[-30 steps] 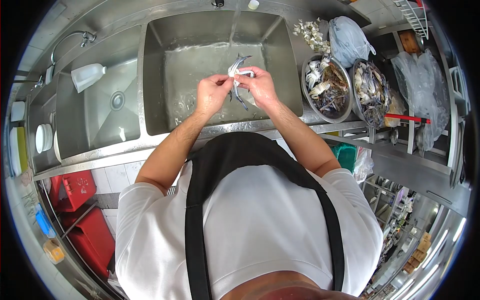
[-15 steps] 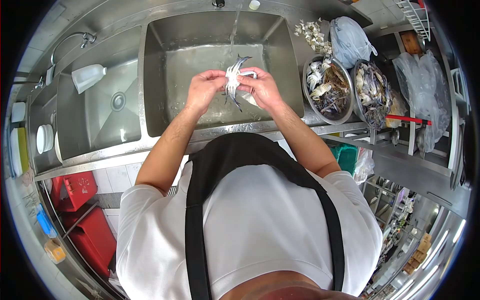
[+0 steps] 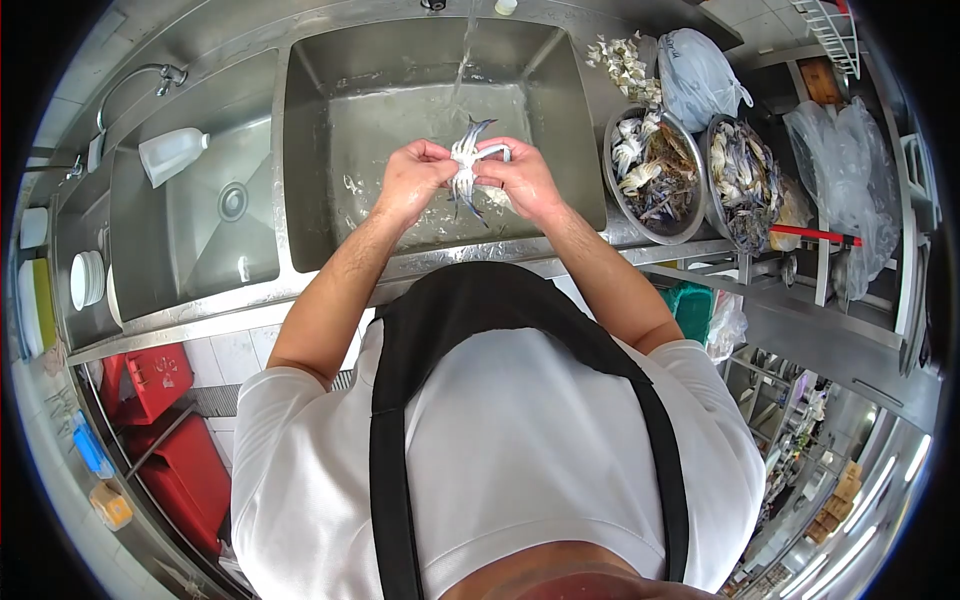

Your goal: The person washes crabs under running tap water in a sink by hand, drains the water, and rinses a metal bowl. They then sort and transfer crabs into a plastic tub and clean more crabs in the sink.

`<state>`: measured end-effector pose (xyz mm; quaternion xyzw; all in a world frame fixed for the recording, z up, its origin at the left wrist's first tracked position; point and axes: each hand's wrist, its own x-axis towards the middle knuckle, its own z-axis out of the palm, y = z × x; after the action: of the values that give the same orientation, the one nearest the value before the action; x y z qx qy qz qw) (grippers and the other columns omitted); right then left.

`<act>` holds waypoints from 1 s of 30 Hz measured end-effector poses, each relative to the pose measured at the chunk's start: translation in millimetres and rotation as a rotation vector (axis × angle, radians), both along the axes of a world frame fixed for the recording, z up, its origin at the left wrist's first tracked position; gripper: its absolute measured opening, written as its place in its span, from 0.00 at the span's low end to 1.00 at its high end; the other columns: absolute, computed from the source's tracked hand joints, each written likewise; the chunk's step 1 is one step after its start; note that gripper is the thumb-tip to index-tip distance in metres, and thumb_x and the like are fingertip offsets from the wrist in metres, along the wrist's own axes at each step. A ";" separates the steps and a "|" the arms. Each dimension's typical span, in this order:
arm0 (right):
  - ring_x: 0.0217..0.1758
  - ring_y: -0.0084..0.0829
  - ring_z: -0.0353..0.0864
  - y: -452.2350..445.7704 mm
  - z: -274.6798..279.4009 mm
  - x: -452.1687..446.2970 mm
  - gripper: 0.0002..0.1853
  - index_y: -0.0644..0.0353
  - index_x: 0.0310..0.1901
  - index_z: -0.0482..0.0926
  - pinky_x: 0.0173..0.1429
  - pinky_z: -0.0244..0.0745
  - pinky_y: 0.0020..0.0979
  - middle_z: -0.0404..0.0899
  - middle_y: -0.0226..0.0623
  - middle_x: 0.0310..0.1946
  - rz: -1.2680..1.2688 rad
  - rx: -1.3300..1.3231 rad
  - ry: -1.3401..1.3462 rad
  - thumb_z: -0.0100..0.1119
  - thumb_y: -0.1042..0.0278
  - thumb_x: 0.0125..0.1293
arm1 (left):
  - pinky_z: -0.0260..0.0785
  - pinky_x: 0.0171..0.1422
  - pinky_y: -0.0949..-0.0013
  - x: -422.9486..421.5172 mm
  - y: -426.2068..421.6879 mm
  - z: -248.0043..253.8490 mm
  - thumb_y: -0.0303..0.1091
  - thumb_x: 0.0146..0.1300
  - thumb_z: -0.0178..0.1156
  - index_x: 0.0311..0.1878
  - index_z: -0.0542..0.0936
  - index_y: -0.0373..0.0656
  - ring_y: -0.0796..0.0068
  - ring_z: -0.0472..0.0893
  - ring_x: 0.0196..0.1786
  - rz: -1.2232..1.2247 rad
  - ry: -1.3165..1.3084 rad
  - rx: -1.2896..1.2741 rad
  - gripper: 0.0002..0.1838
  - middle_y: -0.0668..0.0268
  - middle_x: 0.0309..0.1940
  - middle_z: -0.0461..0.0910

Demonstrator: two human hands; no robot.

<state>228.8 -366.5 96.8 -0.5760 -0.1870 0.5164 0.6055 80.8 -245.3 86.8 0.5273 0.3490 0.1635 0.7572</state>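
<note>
Over the large sink basin (image 3: 310,200), a crab (image 3: 465,170) is held with its pale underside up and its bluish legs pointing away from me and towards me. My left hand (image 3: 415,180) pinches its left side between thumb and fingers. On the other side, the fingers of my right hand (image 3: 522,180) are closed on the crab too. A slim white curved thing (image 3: 496,149) lies along the right fingers; its kind is unclear. Whitish bits lie in the basin below the right hand.
Water (image 3: 466,50) runs into the basin from the far side. At right stand a metal bowl of crab pieces (image 3: 655,180), a second container of crabs (image 3: 742,180) and a tied plastic bag (image 3: 700,80). A white jug (image 3: 174,155) lies in the left sink (image 3: 255,200).
The crab has turned slightly in my fingers, and the white thing by my right hand shows more. Pale bits now show in the basin below. Both hands stay in nearly the same place.
</note>
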 end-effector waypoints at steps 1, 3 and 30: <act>0.42 0.28 0.84 0.2 -0.6 -0.1 0.15 0.68 0.49 0.77 0.49 0.84 0.31 0.82 0.39 0.41 0.006 -0.012 -0.044 0.64 0.81 0.60 | 0.76 0.37 0.72 0.0 -0.4 0.5 0.24 0.55 0.66 0.40 0.78 0.31 0.76 0.81 0.34 0.006 0.004 -0.007 0.11 0.61 0.33 0.81; 0.41 0.28 0.84 1.0 -0.6 -1.6 0.16 0.68 0.49 0.76 0.49 0.84 0.31 0.82 0.39 0.40 0.013 -0.023 -0.088 0.65 0.81 0.59 | 0.76 0.37 0.72 0.4 -1.0 -1.8 0.24 0.54 0.66 0.40 0.78 0.31 0.76 0.81 0.33 0.009 -0.002 -0.005 0.11 0.61 0.32 0.81; 0.35 0.20 0.78 5.7 -7.5 -9.0 0.17 0.66 0.43 0.78 0.40 0.76 0.25 0.80 0.31 0.34 -0.055 -0.036 -0.273 0.71 0.77 0.50 | 0.75 0.44 0.72 -4.8 -5.7 -3.7 0.25 0.58 0.64 0.43 0.79 0.32 0.78 0.80 0.37 -0.012 -0.009 0.048 0.11 0.64 0.35 0.82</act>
<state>219.8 -360.8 89.2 -0.6566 -0.2428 0.4198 0.5777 76.0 -251.0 83.1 0.5468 0.3383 0.1698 0.7468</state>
